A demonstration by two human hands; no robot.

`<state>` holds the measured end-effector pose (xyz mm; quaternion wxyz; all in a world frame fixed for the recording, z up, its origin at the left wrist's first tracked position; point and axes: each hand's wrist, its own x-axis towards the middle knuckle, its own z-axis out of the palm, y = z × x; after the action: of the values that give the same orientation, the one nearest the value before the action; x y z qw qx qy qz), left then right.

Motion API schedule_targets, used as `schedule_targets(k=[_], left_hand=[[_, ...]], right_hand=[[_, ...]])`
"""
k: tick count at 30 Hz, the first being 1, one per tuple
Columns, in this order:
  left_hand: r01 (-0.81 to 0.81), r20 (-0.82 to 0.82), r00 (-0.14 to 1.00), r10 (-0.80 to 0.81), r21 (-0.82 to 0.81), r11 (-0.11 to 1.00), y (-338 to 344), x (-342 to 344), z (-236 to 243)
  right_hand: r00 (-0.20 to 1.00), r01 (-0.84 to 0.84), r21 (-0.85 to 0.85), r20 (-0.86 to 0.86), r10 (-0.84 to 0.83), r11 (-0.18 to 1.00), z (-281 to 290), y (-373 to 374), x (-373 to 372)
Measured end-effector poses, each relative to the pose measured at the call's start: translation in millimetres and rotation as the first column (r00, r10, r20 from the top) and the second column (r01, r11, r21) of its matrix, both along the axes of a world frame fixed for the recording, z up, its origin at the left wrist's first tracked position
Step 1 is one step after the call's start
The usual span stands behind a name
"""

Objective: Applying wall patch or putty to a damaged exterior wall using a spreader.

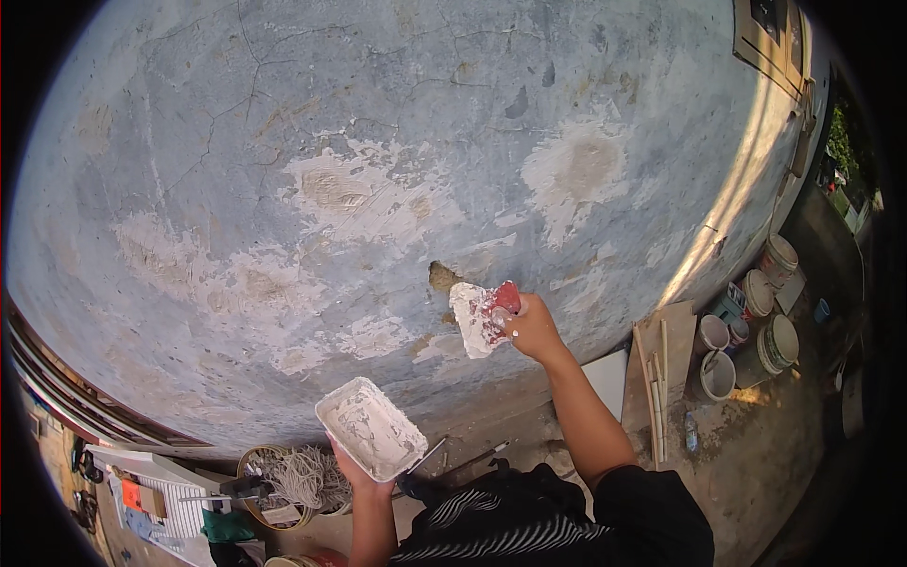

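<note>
My right hand [534, 331] is closed round the red handle of a putty knife [472, 321], its broad blade coated in white filler. The blade is at the blue-grey wall [397, 85], just below and right of a small brown hole [442, 276]; whether it touches the wall I cannot tell. My left hand [364, 477] grips a rectangular white tray [412, 461] from beneath, lower left of the knife. White filler is smeared over the tray's inside. Rough whitish patches of filler [364, 189] cover parts of the wall around the hole, and fine cracks run above them.
Several buckets [716, 376] stand on the ground at right, near a plastic bottle [692, 431] and wooden strips [654, 397] leaning against a board. Below left, a round basket holds a heap of grey rope [298, 477]. A framed window [770, 42] is at upper right.
</note>
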<state>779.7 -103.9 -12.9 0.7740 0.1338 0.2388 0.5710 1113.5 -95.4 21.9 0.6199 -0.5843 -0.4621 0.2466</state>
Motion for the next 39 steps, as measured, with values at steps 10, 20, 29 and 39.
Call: schedule_targets(k=[10,20,29,39], left_hand=[[-0.039,-0.007,0.999,0.039,0.039,0.998,-24,-1,0],[-0.053,0.019,0.998,0.053,0.019,0.998,-29,7,-7],[-0.062,0.035,0.998,0.061,0.043,0.997,-30,7,-6],[-0.081,0.012,0.997,0.081,0.031,0.996,-26,6,-1]], right_hand=[[0.987,-0.079,-0.106,-0.149,0.063,0.991,1,6,-4],[0.803,-0.251,0.058,-0.545,0.241,0.966,-7,11,-2],[0.730,-0.244,0.046,-0.649,0.214,0.969,-8,11,-9],[0.599,-0.229,0.085,-0.773,0.210,0.970,-5,12,-20]])
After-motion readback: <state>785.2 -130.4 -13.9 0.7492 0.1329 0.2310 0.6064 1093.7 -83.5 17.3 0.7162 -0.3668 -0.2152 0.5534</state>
